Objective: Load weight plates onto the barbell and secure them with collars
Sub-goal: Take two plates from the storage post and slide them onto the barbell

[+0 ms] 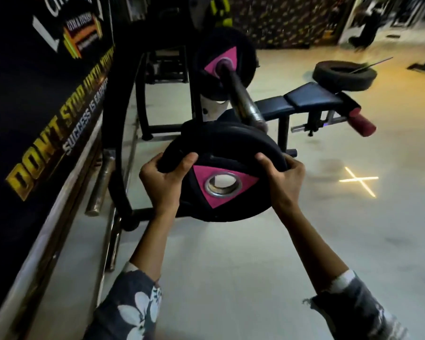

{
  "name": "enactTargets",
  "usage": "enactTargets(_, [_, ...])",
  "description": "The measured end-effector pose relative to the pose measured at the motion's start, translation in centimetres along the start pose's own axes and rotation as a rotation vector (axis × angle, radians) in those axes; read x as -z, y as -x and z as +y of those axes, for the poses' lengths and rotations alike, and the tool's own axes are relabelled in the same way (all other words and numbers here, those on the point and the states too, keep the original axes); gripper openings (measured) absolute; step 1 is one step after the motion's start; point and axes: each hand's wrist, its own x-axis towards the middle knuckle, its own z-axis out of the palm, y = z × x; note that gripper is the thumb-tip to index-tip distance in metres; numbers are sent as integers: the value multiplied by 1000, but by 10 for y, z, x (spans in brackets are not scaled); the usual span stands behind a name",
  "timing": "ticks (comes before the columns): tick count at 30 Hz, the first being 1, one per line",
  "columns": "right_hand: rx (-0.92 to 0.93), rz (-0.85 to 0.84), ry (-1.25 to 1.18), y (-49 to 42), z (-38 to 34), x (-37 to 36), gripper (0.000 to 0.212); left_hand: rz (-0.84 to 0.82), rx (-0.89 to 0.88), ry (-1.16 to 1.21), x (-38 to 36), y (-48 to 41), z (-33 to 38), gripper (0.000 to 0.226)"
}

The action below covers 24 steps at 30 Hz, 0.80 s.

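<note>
Clamping fingers (pixel 189 160) of left hand (pixel 163 179) and right hand (pixel 284 179) on the plate (pixel 231 150) rim, bar (pixel 241 94) just beyond the fingers.

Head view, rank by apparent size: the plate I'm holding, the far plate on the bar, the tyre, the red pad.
1. held plate, nearest the camera
2. far plate on the bar
3. tyre, close to it and farther away, so unsure
4. red pad

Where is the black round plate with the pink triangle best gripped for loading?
Grip the black round rubber plate by opposite rim edges, left hand from the left, right hand from the right: thumbs on the face, fingers behind. That leaves its steel-ringed hole clear for the steel bar.
</note>
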Motion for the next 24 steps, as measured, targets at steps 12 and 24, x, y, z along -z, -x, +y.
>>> enactTargets(12, [8, 7, -65, -112, 3, 27, 33, 26, -21, -19, -102, -51, 31, 59])
enactTargets(24, [144, -92, -138, -191, 43, -22, 23, 11, -133, -132, -137, -114, -8, 59])
